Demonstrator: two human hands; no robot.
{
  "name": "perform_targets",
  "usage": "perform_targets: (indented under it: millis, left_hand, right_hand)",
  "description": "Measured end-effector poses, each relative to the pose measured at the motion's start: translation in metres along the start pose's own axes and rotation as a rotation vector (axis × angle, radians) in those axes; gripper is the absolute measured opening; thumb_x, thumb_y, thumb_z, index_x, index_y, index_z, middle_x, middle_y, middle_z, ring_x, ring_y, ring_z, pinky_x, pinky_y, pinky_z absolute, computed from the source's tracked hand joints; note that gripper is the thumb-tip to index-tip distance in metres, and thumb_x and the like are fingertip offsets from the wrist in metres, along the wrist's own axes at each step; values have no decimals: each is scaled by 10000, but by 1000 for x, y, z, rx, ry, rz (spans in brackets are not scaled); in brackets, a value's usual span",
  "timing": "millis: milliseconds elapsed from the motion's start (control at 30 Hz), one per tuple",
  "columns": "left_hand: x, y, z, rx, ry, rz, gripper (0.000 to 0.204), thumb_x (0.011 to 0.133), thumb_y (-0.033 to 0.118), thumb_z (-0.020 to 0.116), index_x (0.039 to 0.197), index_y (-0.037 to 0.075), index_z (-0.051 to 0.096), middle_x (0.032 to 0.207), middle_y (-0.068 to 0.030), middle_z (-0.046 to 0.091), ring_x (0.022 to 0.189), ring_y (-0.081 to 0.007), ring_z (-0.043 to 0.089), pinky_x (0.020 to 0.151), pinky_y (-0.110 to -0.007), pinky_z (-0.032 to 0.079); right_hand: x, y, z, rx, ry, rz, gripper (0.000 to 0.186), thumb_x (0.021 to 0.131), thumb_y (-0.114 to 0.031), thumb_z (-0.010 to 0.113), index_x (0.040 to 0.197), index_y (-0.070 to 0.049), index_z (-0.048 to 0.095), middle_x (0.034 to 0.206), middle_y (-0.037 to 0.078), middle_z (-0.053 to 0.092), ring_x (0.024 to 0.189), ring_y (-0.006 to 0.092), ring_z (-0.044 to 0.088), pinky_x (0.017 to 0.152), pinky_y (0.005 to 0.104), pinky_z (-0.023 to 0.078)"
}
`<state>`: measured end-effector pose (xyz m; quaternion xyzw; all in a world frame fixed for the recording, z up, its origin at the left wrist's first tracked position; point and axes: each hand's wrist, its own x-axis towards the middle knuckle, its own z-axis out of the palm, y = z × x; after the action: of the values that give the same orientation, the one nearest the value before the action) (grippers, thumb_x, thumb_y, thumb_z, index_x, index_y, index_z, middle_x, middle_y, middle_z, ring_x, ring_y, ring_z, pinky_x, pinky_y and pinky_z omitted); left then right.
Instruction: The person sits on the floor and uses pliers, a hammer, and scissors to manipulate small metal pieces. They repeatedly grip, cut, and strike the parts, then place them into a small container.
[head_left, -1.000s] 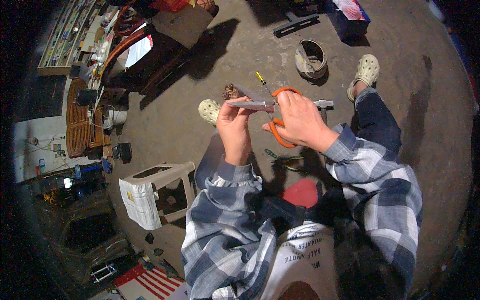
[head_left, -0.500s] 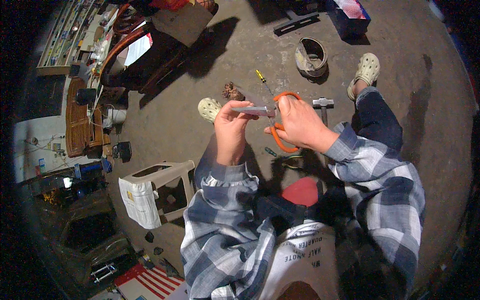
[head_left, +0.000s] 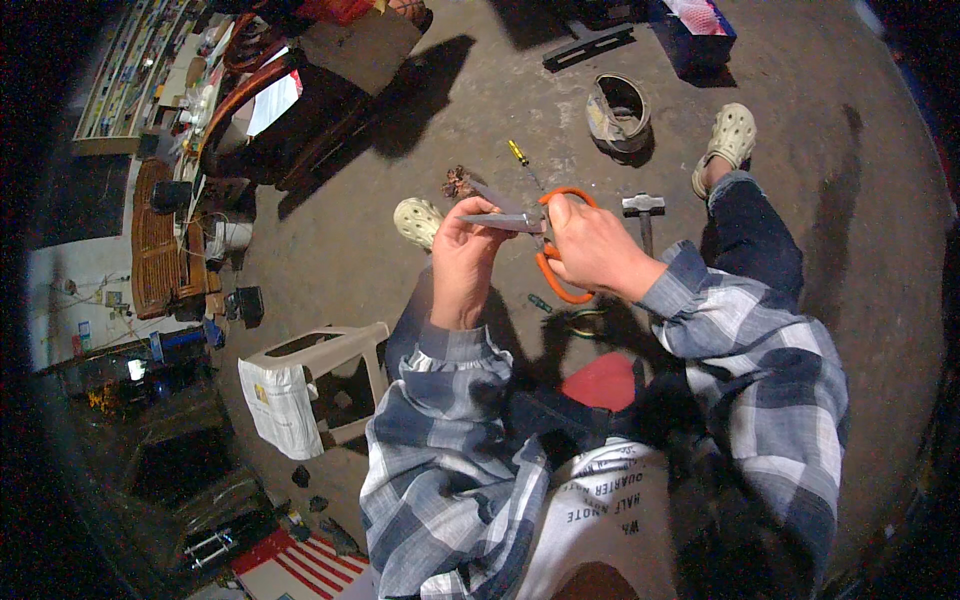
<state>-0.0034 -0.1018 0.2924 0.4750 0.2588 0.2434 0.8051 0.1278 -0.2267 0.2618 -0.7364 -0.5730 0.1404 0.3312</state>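
A pair of scissors [head_left: 512, 222] with orange loop handles and grey blades is held up in front of me, its blades spread apart. My right hand [head_left: 600, 245] is closed round the handles, with the loops showing above and below the fingers. My left hand [head_left: 462, 265] pinches the nearer blade close to its tip; the exact place of the fingertips is partly hidden. The other blade points up and left, past the fingers. On the floor beyond lie a yellow-handled screwdriver [head_left: 518, 153] and a brown crumpled clump [head_left: 457, 183].
A hammer [head_left: 644, 206] lies right of my right hand. A worn round container [head_left: 620, 115] stands farther off. Below the scissors lies a small green-handled tool [head_left: 540, 302]. A beige plastic stool [head_left: 370, 335] rests at the left, draped with a white sheet [head_left: 280, 410].
The scissors' blades look wider apart now, and the upper blade shows clearly instead of blurred. My right hand has shifted slightly left; my left hand stays at the lower blade.
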Motion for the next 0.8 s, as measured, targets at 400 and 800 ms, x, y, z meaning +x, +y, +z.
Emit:
perform_targets:
  millis: [400,800]
  left_hand:
    - [1,-1,2,85,-24,33,167,811,-46,529,975,-18,518,903,-72,577,827,-163,581,768,-292,482]
    - [-1,-3,0,54,1,-21,163,827,0,557,986,-22,530,865,-72,603,789,-164,592,744,-290,483]
  right_hand:
    - [0,-11,-14,98,16,37,565,741,-360,662,1030,63,422,904,250,554,854,392,562,715,441,459]
    - [-3,-1,3,39,-32,57,384,718,-161,636,960,33,408,764,230,577,733,398,585,644,443,479]
